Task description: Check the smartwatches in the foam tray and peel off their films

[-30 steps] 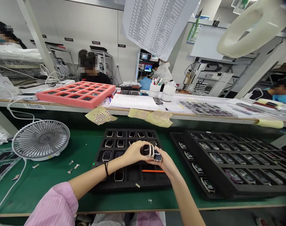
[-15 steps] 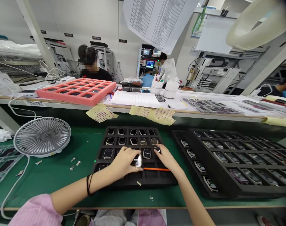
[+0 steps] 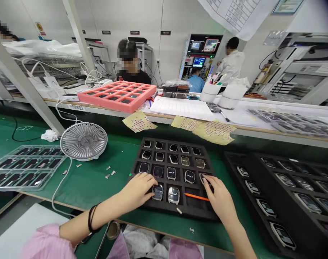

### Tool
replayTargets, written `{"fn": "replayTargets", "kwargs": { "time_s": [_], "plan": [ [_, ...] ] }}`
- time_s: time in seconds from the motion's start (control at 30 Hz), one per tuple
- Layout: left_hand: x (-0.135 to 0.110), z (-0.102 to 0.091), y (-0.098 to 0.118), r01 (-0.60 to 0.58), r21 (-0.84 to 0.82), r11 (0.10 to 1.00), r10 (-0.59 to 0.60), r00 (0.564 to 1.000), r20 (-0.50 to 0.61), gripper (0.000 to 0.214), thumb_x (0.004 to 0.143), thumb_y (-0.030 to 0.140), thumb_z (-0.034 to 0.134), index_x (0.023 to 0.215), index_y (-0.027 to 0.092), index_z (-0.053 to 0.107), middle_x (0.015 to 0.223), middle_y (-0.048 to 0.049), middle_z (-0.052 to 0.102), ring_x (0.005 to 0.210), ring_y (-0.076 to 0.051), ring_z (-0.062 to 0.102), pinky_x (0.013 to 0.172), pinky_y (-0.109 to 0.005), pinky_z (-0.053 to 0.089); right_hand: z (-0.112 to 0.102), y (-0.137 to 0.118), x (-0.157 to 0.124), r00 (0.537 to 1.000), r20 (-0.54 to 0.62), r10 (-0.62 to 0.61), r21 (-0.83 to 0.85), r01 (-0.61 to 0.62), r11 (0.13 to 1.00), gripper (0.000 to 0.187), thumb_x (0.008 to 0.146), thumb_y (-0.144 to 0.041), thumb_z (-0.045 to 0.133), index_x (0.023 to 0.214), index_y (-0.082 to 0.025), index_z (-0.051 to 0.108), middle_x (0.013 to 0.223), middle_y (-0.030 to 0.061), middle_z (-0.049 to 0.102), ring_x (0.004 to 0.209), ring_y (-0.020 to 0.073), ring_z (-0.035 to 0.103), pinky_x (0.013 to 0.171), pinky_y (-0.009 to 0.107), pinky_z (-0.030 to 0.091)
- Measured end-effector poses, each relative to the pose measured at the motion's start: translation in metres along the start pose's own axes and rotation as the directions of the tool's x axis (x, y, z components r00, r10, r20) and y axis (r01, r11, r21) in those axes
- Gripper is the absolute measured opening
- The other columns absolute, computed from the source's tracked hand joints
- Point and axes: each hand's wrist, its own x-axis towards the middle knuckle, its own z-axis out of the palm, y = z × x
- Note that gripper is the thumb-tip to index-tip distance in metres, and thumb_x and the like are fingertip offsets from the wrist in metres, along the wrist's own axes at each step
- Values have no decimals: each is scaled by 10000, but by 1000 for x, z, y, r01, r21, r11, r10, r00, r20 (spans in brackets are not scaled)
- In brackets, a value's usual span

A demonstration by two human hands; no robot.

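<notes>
A person sits at a green-matted bench, in a pink knit sleeve (image 3: 48, 242). The left hand (image 3: 138, 190) lies low at the near left of a black foam compartment tray (image 3: 196, 212), fingers curled together, tips just beside a square-faced smartwatch under clear film (image 3: 158, 192) in the front row. Whether they grip it, cannot tell. A second square-faced smartwatch (image 3: 173, 195) sits next along that row, to the right, with no hand on it.

The right hand (image 3: 219, 198) is at the tray's right side, fingers slightly apart, tips at a dark-faced watch (image 3: 203, 178) in the far-right slot of the third row. Clamped or only touching, cannot tell. A thin orange stick (image 3: 196, 196) lies in the front row, between the hands.

Other watches fill the rows behind. A second black foam tray of watches (image 3: 279, 201) lies toward the mat's right edge. Left of the first tray stands a grey round desk fan (image 3: 83, 141). On the far counter's edge lie perforated yellow sheets (image 3: 138, 121), and behind them a salmon-pink foam tray (image 3: 117, 96).
</notes>
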Motion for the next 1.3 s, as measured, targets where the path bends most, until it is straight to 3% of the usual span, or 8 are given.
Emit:
{"fn": "replayTargets", "kwargs": {
  "time_s": [0.13, 0.27, 0.4, 0.57, 0.73, 0.9, 1.1, 1.3],
  "plan": [
    [2, -13, -11, -98, 18, 995, 95, 988, 117, 262, 813, 212, 678, 1061, 200, 595, 1041, -53, 642, 995, -217, 582, 835, -307, 457, -3, -5, -4, 998, -57, -11, 68, 14, 998, 351, 931, -414, 398, 1038, -200, 654, 1036, 132, 668, 998, 295, 601, 899, 489, 470],
    [14, -12, -7, -130, 98, 987, 116, 984, 136, 411, 760, 280, 739, 1111, 173, 553, 1153, -86, 607, 1029, -249, 564, 817, -324, 442, -7, -29, -11, 983, -117, -141, 185, 161, 969, 239, 895, -296, 505, 1029, -256, 699, 1012, 89, 699, 1003, 283, 610, 945, 503, 450],
    [22, -12, 2, -209, 125, 970, 185, 967, 175, 516, 779, 283, 720, 1225, 174, 486, 1108, -90, 625, 1016, -246, 567, 813, -319, 431, 2, -63, -24, 962, 68, -263, 314, 230, 921, 325, 838, -260, 620, 1148, -349, 665, 1215, 39, 647, 1182, 309, 542, 1042, 549, 375],
    [23, -9, 6, -178, 130, 975, 151, 969, 195, 721, 788, 220, 696, 1400, 205, 316, 1111, -105, 612, 996, -243, 572, 818, -319, 450, 15, -80, -24, 901, 270, -338, 287, 260, 922, 509, 883, -277, 572, 1356, -417, 448, 1513, -37, 323, 1401, 319, 257, 1126, 593, 216],
    [24, -3, -4, -69, -136, 988, 87, 987, 136, 696, 712, 193, 722, 1330, 213, 404, 1091, -87, 589, 988, -234, 577, 807, -306, 487, 20, -76, -22, 894, 305, -328, 160, 292, 943, 536, 932, -270, 480, 1428, -401, 324, 1570, -36, 151, 1433, 312, 128, 1129, 592, 205],
    [11, -17, -18, 44, -467, 883, -46, 999, 6, 661, 689, 218, 680, 1298, 239, 423, 1075, -33, 608, 945, -188, 601, 817, -275, 502, 22, -73, -25, 900, 295, -322, 97, 307, 947, 515, 952, -276, 435, 1439, -385, 306, 1582, -26, 98, 1436, 320, 108, 1102, 596, 278],
    [-24, -29, -31, 184, -195, 963, -173, 982, 73, 571, 724, 177, 609, 1279, 242, 488, 1089, -48, 654, 952, -226, 642, 777, -279, 499, 22, -73, -27, 904, 311, -294, 71, 286, 956, 500, 957, -307, 415, 1440, -377, 306, 1579, -19, 119, 1432, 331, 125, 1026, 552, 427],
    [-15, -21, -20, 183, 113, 977, -199, 968, 152, 538, 743, 142, 607, 1271, 198, 523, 1037, -88, 700, 915, -257, 674, 770, -304, 505, 23, -73, -32, 906, 223, -361, 103, 346, 932, 515, 946, -278, 452, 1439, -343, 319, 1562, 15, 192, 1424, 329, 175, 1083, 591, 331]
  ]
}}
